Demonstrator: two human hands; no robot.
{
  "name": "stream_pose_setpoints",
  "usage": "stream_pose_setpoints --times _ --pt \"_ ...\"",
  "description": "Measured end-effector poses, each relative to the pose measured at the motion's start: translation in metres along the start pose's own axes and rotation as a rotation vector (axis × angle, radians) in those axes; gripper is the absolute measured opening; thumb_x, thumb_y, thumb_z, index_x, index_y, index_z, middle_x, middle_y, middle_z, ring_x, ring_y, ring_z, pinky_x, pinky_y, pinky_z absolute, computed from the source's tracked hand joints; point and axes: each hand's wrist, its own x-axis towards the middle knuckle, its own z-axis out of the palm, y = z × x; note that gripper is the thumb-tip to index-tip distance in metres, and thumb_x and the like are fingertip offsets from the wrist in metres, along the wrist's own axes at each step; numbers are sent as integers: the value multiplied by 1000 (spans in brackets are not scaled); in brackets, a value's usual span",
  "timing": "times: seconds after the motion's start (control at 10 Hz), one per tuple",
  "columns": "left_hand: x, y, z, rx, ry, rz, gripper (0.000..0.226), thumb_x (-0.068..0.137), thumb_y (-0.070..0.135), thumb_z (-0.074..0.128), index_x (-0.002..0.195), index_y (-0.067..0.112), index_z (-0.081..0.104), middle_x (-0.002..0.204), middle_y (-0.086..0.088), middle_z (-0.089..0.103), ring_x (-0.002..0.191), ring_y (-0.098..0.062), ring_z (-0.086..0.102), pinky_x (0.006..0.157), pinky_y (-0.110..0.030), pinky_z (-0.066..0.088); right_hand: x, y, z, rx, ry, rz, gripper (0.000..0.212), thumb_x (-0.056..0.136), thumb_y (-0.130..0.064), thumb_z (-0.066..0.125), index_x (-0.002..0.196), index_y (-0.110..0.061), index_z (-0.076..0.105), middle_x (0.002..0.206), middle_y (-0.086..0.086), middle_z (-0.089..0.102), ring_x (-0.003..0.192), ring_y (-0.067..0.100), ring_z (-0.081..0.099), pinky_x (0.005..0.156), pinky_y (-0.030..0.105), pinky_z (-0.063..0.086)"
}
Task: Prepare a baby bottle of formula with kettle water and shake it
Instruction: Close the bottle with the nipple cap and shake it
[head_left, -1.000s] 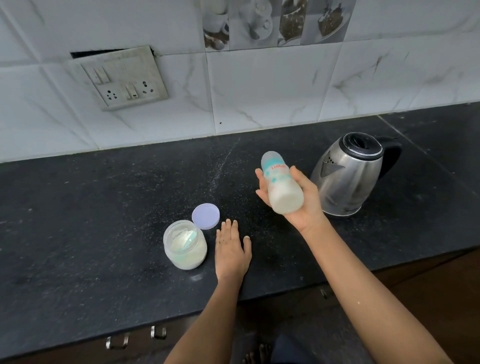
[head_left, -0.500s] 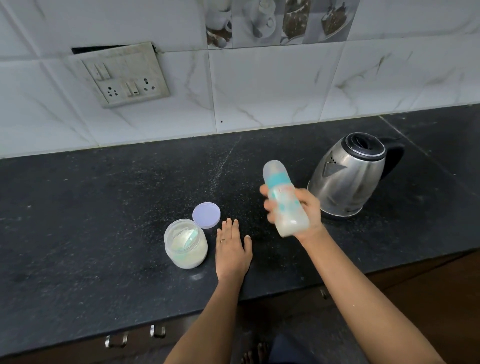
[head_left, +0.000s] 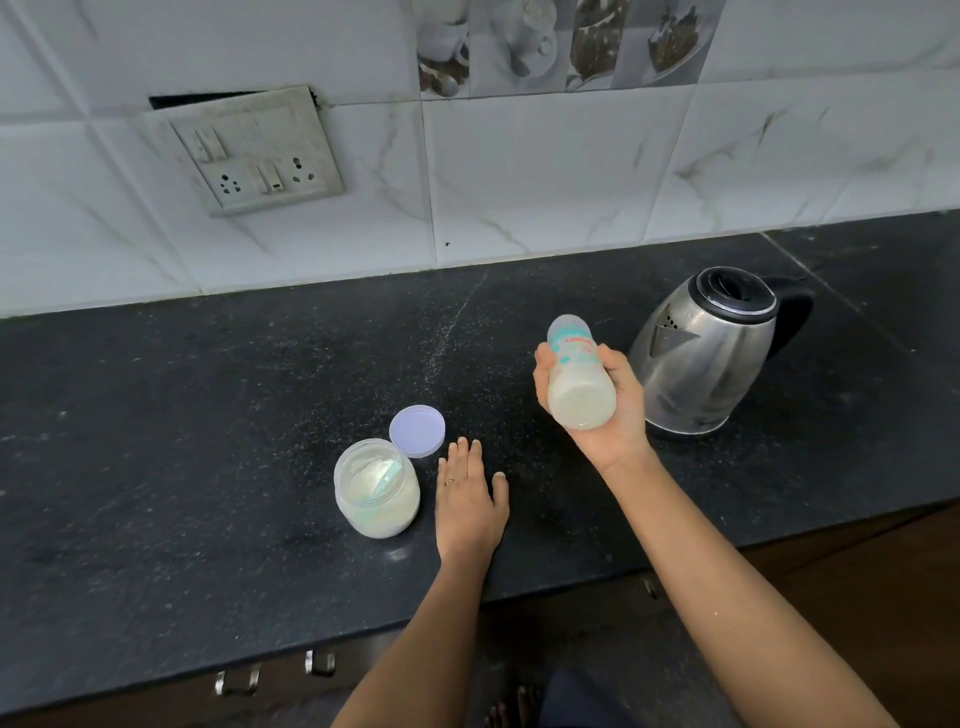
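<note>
We have swung the milky plastic baby bottle (head_left: 579, 395) back up, right hand (head_left: 621, 431) clasping it mid-shake, apparently capped, left hand (head_left: 467, 499) flat, steadying us.

bare forearms (head_left: 727, 561), thin ring (head_left: 449, 481) on the left hand (head_left: 470, 493).
</note>
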Motion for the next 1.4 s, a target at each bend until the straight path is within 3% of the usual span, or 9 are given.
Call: stream_pose_setpoints --times 0.1,0.3,0.4,0.7,0.8,1.0,1.1,1.2,1.4 --pt "-1 0 0 -5 -4 2 57 99 35 36 150 13 22 159 -6 17 147 -15 9 119 -28 -4 -3 1 0 -253 -123 92 84 69 -10 75 138 -14 27 105 19 54 78 27 62 68 39 57" --pt "0 -1 0 -3 -3 3 57 99 35 36 150 13 23 159 -6 16 147 -15 8 118 -27 -4 1 4 0 -105 -7 -82 80 61 -12 86 127 -4 42 109 18 56 86 28 65 80 49 55" --pt "0 -1 0 -13 2 10 57 99 34 37 150 13 23 159 -6 17 147 -16 9 119 -28 -3 -8 4 0 -268 -89 35 84 72 -8 77 137 -13 24 113 20 50 88 32 61 81 53 53" --pt "0 -2 2 1 11 14 57 99 35 37 150 12 24 159 -6 18 147 -16 10 118 -28 -3 -11 6 2 -243 10 12 73 76 -17 75 133 -8 30 116 17 55 91 28 62 81 45 54" --pt "0 -1 2 8 10 13 57 99 35 37 150 12 25 159 -7 19 147 -16 11 119 -28 -3 -9 5 4 -89 51 -79 85 67 -15 84 137 -5 37 118 17 56 95 28 64 82 47 55" --pt "0 -2 0 3 8 16 57 99 34 37 150 12 24 159 -7 19 147 -17 10 119 -29 -2 -10 8 8 -249 -68 30 98 76 -10 75 148 -17 9 122 21 52 97 34 60 84 50 53" --pt "-1 -2 0 6 2 12 58 99 35 36 150 12 23 159 -7 18 147 -16 10 119 -28 -3 -7 8 7 -165 26 2 99 63 -15 87 145 -8 30 117 20 58 93 31 65 78 49 56" --pt "-1 -1 0 -8 -4 10 58 99 35 36 151 13 22 159 -6 16 148 -15 7 118 -28 -4 -11 9 5 -296 -131 108 95 74 -14 78 148 -18 18 117 21 51 90 32 61 78 49 54" --pt "0 -1 0 3 -1 4 58 99 35 36 150 12 23 159 -7 17 147 -16 9 118 -28 -3 -5 6 -2 -94 5 -7 101 65 -12 86 146 -14 26 114 19 56 93 31 64 81 50 55"
